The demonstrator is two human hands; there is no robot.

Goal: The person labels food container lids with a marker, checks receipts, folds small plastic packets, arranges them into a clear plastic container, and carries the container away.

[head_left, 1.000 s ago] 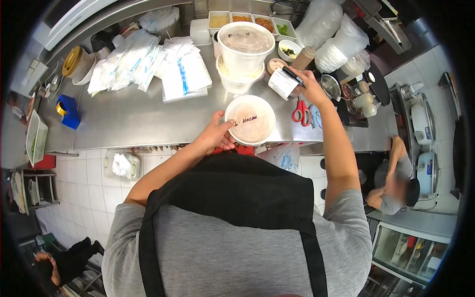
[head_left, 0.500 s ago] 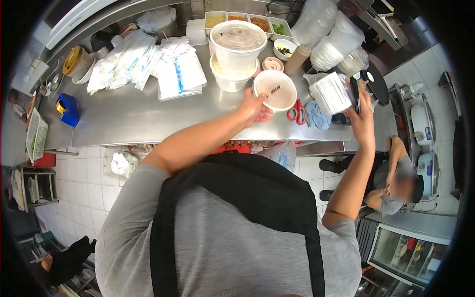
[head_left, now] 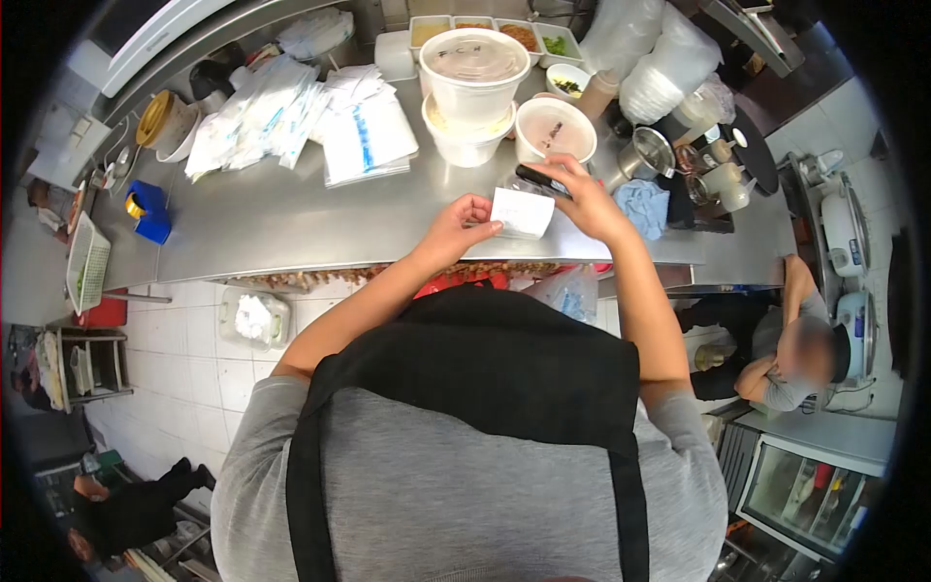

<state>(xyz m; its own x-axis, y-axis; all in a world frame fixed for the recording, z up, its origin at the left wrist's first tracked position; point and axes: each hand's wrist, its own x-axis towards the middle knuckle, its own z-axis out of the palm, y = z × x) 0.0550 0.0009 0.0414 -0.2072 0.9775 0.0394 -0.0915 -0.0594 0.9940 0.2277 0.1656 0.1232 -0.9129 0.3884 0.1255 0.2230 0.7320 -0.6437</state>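
We see a white paper slip (head_left: 522,215) over the steel counter (head_left: 291,225), near its front edge, before a lidded tub (head_left: 556,134). The left hand (head_left: 464,231) pinches the slip's left edge; the right hand's (head_left: 584,200) fingers grip a black marker (head_left: 539,178) just beyond it.

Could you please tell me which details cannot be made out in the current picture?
In the head view:
- Writing on the white paper: too small and faint.
- Marks on the lidded tub beyond the right hand: too small.
- Part of the black pen: covered by that hand's fingers.
- White appliance: cut off by the top edge.
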